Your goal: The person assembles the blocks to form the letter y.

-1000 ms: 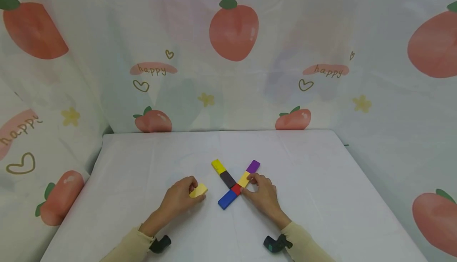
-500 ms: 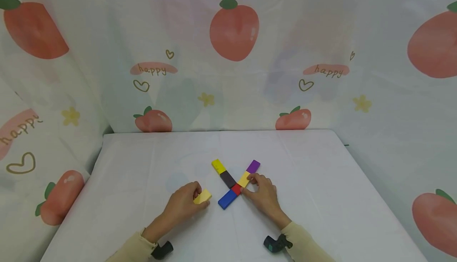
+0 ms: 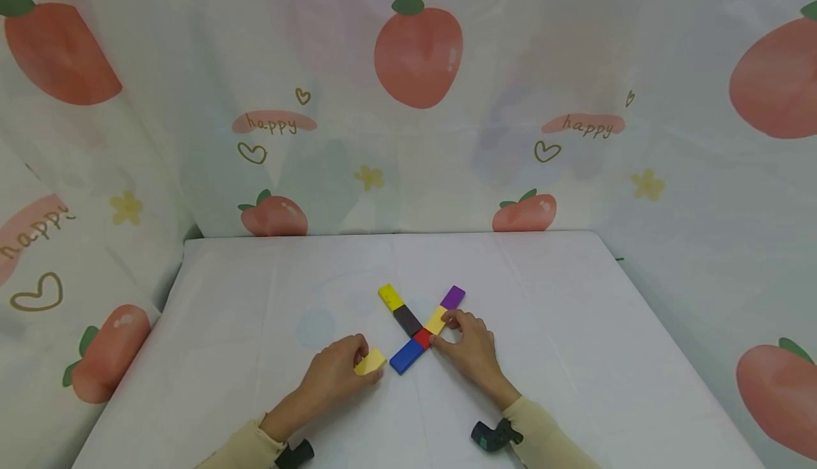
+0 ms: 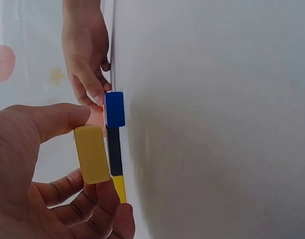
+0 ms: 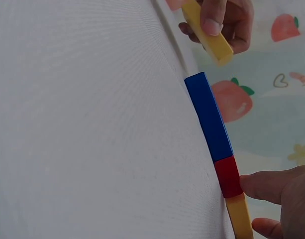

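Note:
My left hand [image 3: 335, 371] pinches a pale yellow block [image 4: 92, 154] between thumb and fingers, held just off the near end of a blue block [image 3: 406, 357]. A row of blocks on the table runs from the blue block through a red block [image 5: 228, 177] and a second pale yellow block [image 5: 239, 216] to a purple block [image 3: 453, 298]. A black block [image 3: 407, 321] and a bright yellow block [image 3: 390, 297] branch off to the far left. My right hand [image 3: 472, 348] rests fingertips against the sides of the red and second pale yellow blocks.
The white tabletop [image 3: 574, 355] surrounds the blocks. Beyond its far edge hangs a fruit-printed curtain [image 3: 447, 157], which also covers the sides. Each wrist wears a black camera, such as the right wrist camera [image 3: 491, 437].
My left hand has shifted right and toward the body with the pale yellow block, bringing it close to the blue block's near end. My right hand and the laid blocks stay put.

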`<state>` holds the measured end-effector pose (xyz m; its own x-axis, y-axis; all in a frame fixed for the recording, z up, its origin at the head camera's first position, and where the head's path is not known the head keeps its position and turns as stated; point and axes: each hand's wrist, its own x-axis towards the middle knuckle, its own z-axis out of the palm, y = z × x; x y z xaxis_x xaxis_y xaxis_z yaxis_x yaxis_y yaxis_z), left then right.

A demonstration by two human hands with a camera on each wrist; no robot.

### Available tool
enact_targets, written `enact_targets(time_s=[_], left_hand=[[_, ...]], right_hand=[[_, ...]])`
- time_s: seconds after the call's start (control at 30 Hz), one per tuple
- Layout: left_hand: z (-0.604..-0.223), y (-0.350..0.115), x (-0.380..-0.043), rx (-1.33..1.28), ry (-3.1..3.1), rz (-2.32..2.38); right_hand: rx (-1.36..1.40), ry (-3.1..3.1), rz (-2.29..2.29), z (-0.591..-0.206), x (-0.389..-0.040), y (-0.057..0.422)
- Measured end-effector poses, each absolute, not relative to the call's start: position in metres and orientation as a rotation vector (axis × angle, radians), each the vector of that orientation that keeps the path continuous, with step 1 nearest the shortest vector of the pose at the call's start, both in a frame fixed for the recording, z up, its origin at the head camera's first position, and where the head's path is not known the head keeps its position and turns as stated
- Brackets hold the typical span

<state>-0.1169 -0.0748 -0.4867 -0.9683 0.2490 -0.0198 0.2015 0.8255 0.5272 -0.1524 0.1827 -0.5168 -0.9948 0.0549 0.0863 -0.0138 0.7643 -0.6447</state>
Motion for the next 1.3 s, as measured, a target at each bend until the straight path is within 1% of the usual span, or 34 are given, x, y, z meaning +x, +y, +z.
enact_targets(time_s=[0.37,1.3], left_hand=[[-0.494,-0.065,-0.116,0.428,2.895,0.798],[-0.500,-0.053,-0.118,0.439,2.881,0.640]], right_hand=[[-0.031,-2.846,1.042,-0.517,-0.151,0.184],[-0.007,-2.850,1.029,-0.513,-0.150,0.182]])
